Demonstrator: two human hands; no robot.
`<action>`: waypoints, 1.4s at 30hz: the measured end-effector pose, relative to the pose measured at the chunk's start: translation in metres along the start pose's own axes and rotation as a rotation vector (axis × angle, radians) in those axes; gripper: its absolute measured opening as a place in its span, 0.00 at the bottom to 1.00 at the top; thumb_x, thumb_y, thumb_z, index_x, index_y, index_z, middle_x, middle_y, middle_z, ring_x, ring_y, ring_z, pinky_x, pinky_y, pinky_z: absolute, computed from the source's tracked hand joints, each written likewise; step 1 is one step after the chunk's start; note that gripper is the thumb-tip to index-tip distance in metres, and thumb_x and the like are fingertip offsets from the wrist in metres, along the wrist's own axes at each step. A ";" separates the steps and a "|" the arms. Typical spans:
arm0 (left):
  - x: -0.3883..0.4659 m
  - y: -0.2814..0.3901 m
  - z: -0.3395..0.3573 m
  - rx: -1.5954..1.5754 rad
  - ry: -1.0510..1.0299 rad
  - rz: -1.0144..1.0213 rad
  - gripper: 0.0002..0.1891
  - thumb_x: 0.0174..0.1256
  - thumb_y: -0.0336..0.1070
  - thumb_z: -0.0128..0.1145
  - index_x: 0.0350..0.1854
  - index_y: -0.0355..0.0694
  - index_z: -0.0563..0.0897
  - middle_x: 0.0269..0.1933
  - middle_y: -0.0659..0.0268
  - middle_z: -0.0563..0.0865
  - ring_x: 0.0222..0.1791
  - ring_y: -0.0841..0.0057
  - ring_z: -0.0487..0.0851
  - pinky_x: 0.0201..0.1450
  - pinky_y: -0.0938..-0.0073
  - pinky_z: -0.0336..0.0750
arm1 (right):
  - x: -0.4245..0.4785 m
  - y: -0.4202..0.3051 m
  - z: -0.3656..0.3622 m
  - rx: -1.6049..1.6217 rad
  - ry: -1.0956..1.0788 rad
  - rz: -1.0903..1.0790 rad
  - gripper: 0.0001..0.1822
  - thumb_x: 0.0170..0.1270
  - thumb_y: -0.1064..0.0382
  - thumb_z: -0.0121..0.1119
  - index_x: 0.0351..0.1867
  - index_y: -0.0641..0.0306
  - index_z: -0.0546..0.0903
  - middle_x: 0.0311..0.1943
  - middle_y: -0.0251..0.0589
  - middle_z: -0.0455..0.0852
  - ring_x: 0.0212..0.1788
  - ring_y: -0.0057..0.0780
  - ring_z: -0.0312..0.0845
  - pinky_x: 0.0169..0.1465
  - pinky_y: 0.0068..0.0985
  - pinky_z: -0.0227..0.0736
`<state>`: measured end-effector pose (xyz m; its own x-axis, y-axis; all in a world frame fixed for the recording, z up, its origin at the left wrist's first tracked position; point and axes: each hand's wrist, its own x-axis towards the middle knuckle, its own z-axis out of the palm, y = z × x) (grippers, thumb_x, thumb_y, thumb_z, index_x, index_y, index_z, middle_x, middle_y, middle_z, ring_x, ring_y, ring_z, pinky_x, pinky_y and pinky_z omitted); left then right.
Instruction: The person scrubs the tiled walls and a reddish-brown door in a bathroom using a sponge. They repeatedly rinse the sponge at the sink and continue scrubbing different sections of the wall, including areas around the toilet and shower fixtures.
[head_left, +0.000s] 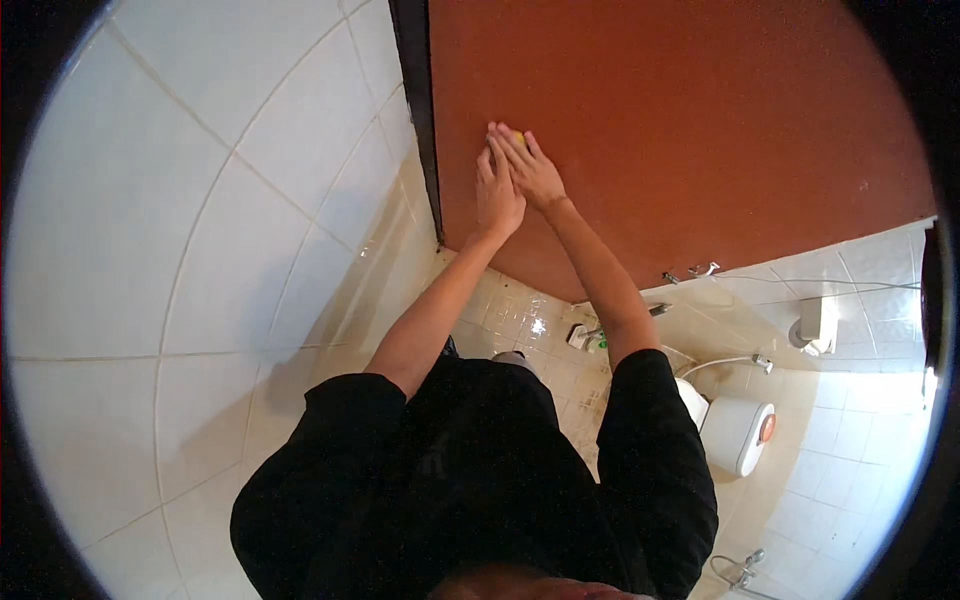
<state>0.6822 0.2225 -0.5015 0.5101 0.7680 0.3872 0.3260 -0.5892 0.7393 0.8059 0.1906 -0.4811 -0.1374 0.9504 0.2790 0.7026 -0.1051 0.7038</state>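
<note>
Both my hands are against a reddish-brown door (675, 135), near its dark frame edge. Under the fingers of my right hand (536, 171) a small part of a yellow sponge (519, 137) shows; the rest of it is covered. My left hand (501, 196) lies close against the right one, its fingers overlapping the right fingers. Whether the left fingertips also touch the sponge is hidden. Both arms reach forward from black short sleeves.
White wall tiles (202, 247) rise on the left beside the dark door frame (417, 90). At the right stand a toilet with a white cistern (735, 435), a bidet hose (720, 363), and a wall-mounted paper holder (819, 324). The tiled floor (517, 315) looks wet and shiny.
</note>
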 end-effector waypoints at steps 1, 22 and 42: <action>-0.012 -0.003 0.017 -0.018 -0.046 -0.060 0.50 0.76 0.28 0.62 0.93 0.38 0.46 0.82 0.42 0.62 0.77 0.39 0.72 0.77 0.44 0.73 | -0.016 -0.005 0.014 -0.008 -0.017 -0.042 0.41 0.83 0.49 0.52 0.92 0.57 0.58 0.95 0.34 0.44 0.95 0.33 0.33 0.94 0.43 0.42; -0.058 0.178 0.103 -0.277 0.129 0.138 0.48 0.73 0.30 0.62 0.92 0.33 0.51 0.81 0.36 0.63 0.77 0.34 0.67 0.80 0.42 0.67 | -0.169 0.130 -0.001 0.061 0.008 0.091 0.42 0.82 0.52 0.54 0.93 0.52 0.55 0.95 0.34 0.40 0.96 0.35 0.30 0.93 0.51 0.35; -0.181 0.101 0.313 -0.585 -0.464 -0.333 0.55 0.78 0.46 0.63 0.92 0.32 0.37 0.86 0.32 0.57 0.82 0.40 0.68 0.85 0.47 0.64 | -0.348 0.085 0.112 -0.005 -0.271 -0.366 0.46 0.78 0.49 0.55 0.93 0.53 0.53 0.95 0.30 0.42 0.95 0.28 0.31 0.95 0.39 0.37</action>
<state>0.8716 -0.0551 -0.6692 0.7796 0.6216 -0.0759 0.1154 -0.0235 0.9930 0.9914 -0.1160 -0.5919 -0.1881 0.9675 -0.1690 0.6385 0.2512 0.7275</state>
